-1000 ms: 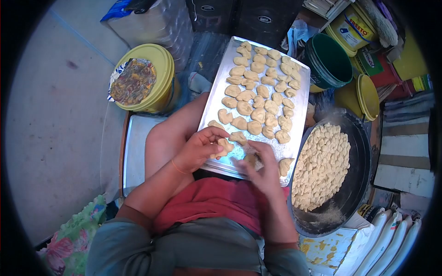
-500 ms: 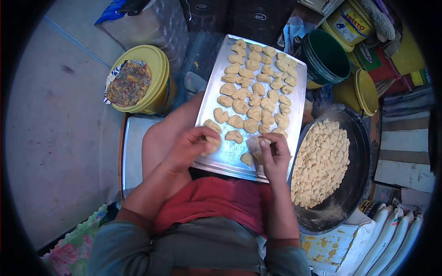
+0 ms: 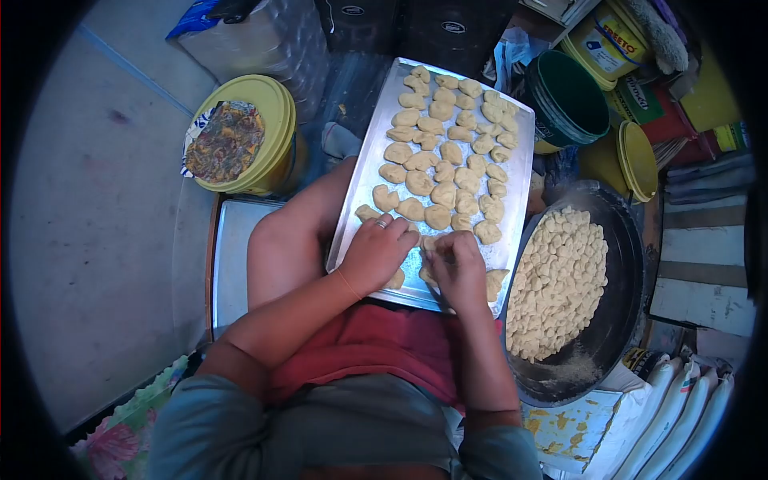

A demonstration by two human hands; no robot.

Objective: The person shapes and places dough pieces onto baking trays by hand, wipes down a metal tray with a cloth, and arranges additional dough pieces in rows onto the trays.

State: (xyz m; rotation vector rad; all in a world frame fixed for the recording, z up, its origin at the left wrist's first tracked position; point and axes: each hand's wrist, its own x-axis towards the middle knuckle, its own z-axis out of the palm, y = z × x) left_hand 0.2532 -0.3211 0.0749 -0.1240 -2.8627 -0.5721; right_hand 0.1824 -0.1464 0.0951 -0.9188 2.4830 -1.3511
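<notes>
A metal baking tray (image 3: 518,180) rests across my lap, covered in rows of pale, flattened dough pieces (image 3: 418,183). Over its near left part is my left hand (image 3: 380,252), a ring on one finger, its fingers curled down around a dough piece that is mostly hidden. Just to the right, my right hand (image 3: 458,268) pinches a dough piece (image 3: 430,242) between thumb and fingers. Another dough piece (image 3: 495,282) lies by the tray's near right corner, and one (image 3: 395,279) shows partly below my left hand.
Right of the tray stands a black basin (image 3: 628,280) heaped with small dough lumps (image 3: 556,288). A yellow lidded bucket (image 3: 276,136) with a patterned wrapper sits at left. Behind the basin are a dark green bucket (image 3: 568,96) and a yellow container (image 3: 638,164). Black speakers (image 3: 452,48) stand beyond the tray.
My left hand has moved right and come down over the dough on the tray. My right hand has shifted slightly left and down. A dough piece now shows at the near right corner.
</notes>
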